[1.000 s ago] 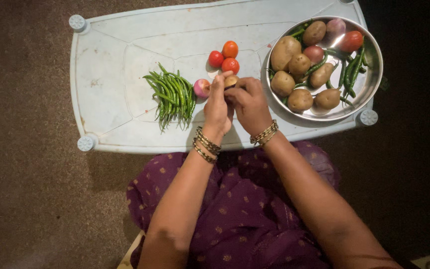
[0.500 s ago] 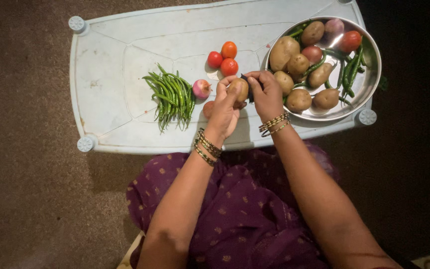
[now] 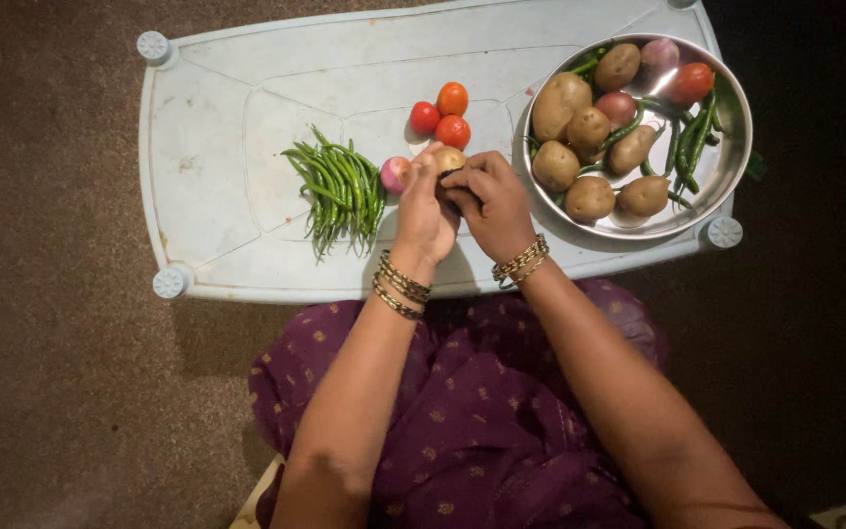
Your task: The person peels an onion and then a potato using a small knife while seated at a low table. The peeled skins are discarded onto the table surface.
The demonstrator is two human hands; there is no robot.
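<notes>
We hold a small potato (image 3: 448, 159) over the middle of the pale plastic table (image 3: 208, 147), close to its near edge. Its skin is tan, smooth and dull, its shape a short oval; how its long axis runs we cannot tell, since our fingers hide most of it.

Our left hand (image 3: 423, 211) cups the potato from below and the left, fingers curled up around it, wrist bent back toward us with metal bangles (image 3: 401, 286) stacked on it. Our right hand (image 3: 493, 201) closes over it from the right, knuckles up, fingers folded tight onto the potato; a dark sliver shows between the two hands, too small to name.

Just left of the potato a small pink onion (image 3: 395, 173) lies on the table, round and glossy. Beyond it a loose bundle of slim green beans (image 3: 337, 188) lies with its length running from the far edge toward the near one. Three smooth red-orange tomatoes (image 3: 443, 116) sit in a cluster just beyond our hands. At the right end a round, shiny steel bowl (image 3: 731, 162) holds more potatoes, a tomato, onions and green chillies.
</notes>
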